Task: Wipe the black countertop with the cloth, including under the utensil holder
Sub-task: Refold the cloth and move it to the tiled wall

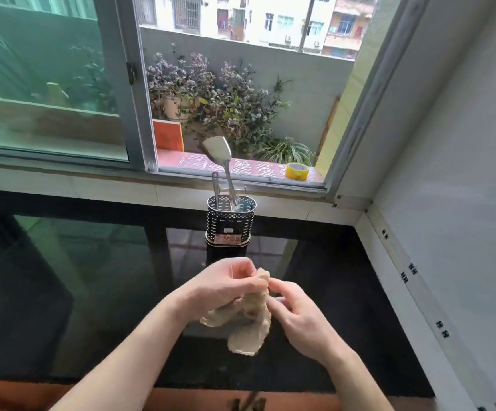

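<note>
I'm holding the crumpled beige cloth up in front of me, both hands bunching it above the glossy black stone surface. My left hand is curling closed over the upper part of the cloth, fingers wrapped around its top fold, and my right hand is pinching the same top edge from the other side, thumb and fingertips gripping the fabric. The loose lower end of the cloth is hanging down between my wrists; whether it is touching the surface I cannot tell. Just beyond my hands, the black perforated metal utensil holder is standing upright on the surface near the back edge, close to the white tiled ledge under the window. A steel spatula is leaning out of the holder with its blade up, and a second steel handle is standing beside it in the same holder. On the sill outside, a yellow roll of tape is sitting off to the right, well apart from the holder. The surface is reflecting the window.
</note>
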